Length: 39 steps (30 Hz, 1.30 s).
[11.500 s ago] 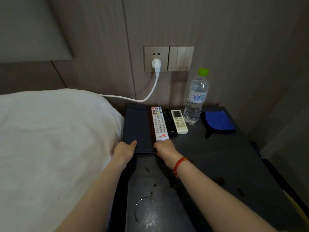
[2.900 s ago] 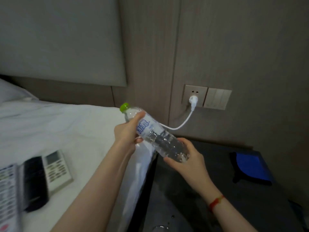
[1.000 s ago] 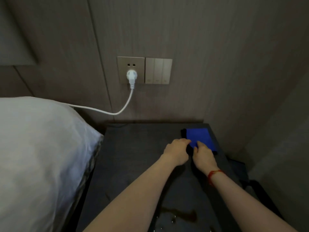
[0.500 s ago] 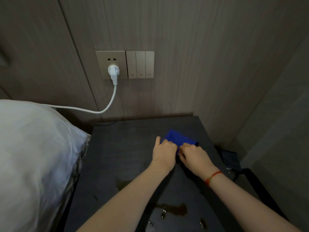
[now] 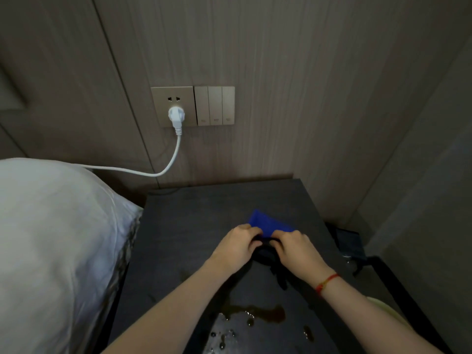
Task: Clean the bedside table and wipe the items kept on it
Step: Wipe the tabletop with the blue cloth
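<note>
Both of my hands meet over a folded blue microfibre cloth [image 5: 268,226] on the dark, matte-topped bedside table [image 5: 194,226], seen from the head camera looking down. My left hand [image 5: 236,245] has its fingers curled onto the cloth's near left edge, and my right hand [image 5: 297,249], a thin red string bracelet [image 5: 327,282] at its wrist, curls onto the near right edge; the two hands sit close together, almost touching, each gripping the cloth. The cloth's blue face points away from me toward the wall, while a darker part of it bunches in shadow between and under my hands, too dim to make out clearly. The cloth lies on the table's right half, about midway between the wall and the table's near edge. Nearer to me than the cloth, a brownish liquid spill [image 5: 258,311] with scattered droplets marks the tabletop. On the wood-grain wall panel behind the table, a beige socket plate [image 5: 173,98] carries a white plug [image 5: 175,116], whose white cable [image 5: 143,172] loops down and off to the left; three beige rocker switches [image 5: 215,105] sit just right of the socket. A white bed sheet [image 5: 56,238] bulges against the table's left side.
</note>
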Each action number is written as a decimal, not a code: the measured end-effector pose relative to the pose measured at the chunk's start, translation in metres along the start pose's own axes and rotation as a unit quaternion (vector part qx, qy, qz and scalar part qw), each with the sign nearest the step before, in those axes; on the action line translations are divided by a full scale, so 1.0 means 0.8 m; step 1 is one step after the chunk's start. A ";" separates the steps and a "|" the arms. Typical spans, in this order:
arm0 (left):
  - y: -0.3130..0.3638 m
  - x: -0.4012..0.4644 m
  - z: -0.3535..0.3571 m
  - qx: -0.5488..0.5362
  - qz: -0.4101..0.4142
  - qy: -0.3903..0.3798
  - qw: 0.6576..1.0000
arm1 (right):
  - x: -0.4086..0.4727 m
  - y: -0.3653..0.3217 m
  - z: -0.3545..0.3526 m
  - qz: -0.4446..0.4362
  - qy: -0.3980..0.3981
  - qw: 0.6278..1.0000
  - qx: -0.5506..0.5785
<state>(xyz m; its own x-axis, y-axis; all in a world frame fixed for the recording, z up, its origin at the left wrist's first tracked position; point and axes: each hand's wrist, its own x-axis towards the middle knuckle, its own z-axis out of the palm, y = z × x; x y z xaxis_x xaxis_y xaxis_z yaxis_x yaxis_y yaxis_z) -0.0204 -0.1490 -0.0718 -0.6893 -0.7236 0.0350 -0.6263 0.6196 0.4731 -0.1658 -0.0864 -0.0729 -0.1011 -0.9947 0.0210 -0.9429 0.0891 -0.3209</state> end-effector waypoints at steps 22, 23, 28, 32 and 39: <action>-0.028 -0.031 -0.071 -0.155 -0.254 0.205 0.933 | 0.046 -0.022 -0.104 0.006 0.190 0.942 0.277; -0.037 -0.033 -0.087 -0.160 -0.244 0.201 0.935 | 0.048 -0.021 -0.108 0.007 0.176 0.947 0.267; -0.083 -0.057 -0.163 -0.178 -0.176 0.114 0.961 | 0.054 -0.031 -0.109 0.005 0.103 0.956 0.275; -0.106 -0.054 -0.237 -0.129 -0.132 0.193 0.964 | 0.083 -0.071 -0.121 -0.047 0.125 0.954 0.268; -0.107 -0.067 -0.358 0.033 -0.028 0.284 0.958 | 0.149 -0.131 -0.170 -0.173 0.200 0.934 0.240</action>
<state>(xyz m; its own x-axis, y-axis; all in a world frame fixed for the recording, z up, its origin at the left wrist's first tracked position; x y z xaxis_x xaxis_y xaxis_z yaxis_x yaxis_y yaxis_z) 0.1748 -0.2506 0.1381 -0.3560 -0.7936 0.4935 -0.6910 0.5790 0.4328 -0.1224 -0.2073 0.0921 -0.0174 -0.8513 0.5243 -0.7001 -0.3640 -0.6143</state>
